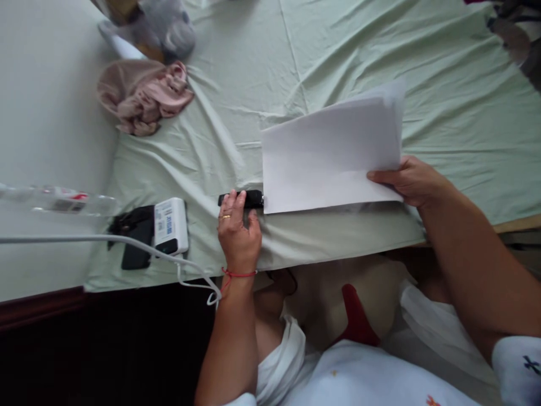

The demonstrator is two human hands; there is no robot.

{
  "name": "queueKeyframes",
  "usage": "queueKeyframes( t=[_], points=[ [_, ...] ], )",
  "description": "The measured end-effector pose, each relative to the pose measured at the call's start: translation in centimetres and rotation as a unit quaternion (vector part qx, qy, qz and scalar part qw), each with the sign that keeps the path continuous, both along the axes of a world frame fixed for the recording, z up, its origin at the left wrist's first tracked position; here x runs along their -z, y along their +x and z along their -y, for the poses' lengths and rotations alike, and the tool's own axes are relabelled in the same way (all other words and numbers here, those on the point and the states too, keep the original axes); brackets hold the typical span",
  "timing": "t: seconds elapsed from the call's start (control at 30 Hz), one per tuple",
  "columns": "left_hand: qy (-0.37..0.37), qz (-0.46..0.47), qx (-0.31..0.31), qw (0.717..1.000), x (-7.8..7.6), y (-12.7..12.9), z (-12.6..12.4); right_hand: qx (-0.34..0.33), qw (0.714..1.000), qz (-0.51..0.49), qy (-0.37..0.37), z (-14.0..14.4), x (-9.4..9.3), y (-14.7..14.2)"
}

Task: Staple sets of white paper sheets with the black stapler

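Note:
A stack of white paper sheets lies on a bed covered by a pale green sheet. My right hand grips the stack at its right edge, thumb on top. My left hand presses on a black stapler set at the stack's lower left corner. A ring is on one finger and a red thread circles that wrist.
A white power bank on a black pouch lies left of my left hand, with a white cable running across. A pink crumpled cloth sits at the far left. A clear plastic bottle lies beside the bed.

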State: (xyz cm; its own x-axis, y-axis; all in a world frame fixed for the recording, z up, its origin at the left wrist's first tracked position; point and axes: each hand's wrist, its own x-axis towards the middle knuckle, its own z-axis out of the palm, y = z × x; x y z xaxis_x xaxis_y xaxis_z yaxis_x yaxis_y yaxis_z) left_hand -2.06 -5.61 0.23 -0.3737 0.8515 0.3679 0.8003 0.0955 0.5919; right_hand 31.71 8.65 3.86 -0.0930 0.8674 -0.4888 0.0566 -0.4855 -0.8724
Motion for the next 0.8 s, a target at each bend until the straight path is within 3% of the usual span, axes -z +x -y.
queueKeyframes(
  t=[0.4,0.8],
  points=[
    [-0.026,-0.103,-0.006,0.994,0.4,0.0,0.2,0.024,1.0,0.008,-0.012,-0.3,0.0,-0.9],
    [-0.028,-0.101,0.009,0.994,0.2,-0.1,0.5,0.026,1.0,0.008,-0.01,0.0,-0.3,-1.5]
  ],
)
